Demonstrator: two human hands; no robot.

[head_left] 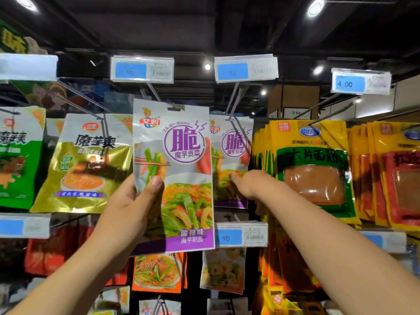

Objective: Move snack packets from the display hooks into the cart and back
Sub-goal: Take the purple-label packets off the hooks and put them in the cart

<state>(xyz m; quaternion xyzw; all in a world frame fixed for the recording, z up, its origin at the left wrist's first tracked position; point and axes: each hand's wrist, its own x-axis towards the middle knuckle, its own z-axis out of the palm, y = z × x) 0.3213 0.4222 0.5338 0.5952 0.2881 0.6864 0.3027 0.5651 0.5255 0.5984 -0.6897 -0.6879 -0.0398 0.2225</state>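
The left hand [134, 201] pinches a purple konjac packet [181, 169]. The right hand [248, 185] touches its hanging twin [234, 151], grip unclear. It likely unhooks that next.

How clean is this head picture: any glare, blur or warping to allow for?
Head view: the held purple packet is sharp; the price tag above it is blurred; ceiling spotlights flare; dark shadows cross the yellow packets; the edges bend and soften.

The ceiling [159, 23] is dark. Recessed round lamps [316, 7] are lit at 11 and 1 o'clock, and smaller spots [207, 67] near 12 and 2 o'clock. A brown panelled wall [295, 98] stands at 2 o'clock.
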